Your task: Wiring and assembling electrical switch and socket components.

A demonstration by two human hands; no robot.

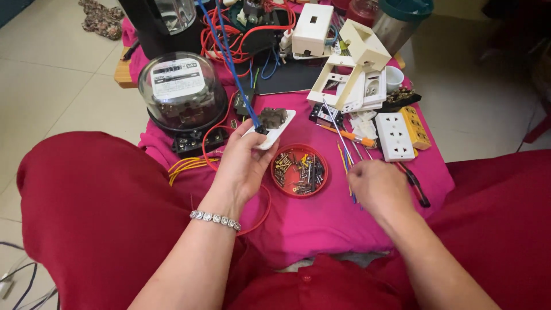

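My left hand (244, 163) holds a small white wall socket plate (274, 127) back side up, its grey terminal block showing, with a blue wire (229, 63) running up from it. My right hand (376, 186) hovers knuckles up over the pink cloth (321, 221), fingers curled by thin blue and yellow wire pieces (344, 158) and a black-handled tool (418, 186). Whether it grips anything I cannot tell. Between both hands lies a round red lid (299, 170) filled with several screws.
A glass-domed electricity meter (182, 92) stands at the left on a black base. White socket plates and boxes (359, 69), a white multi-socket (394, 136), an orange-handled screwdriver (353, 136) and red wire tangles (241, 34) crowd the back. Red-clothed knees flank the cloth.
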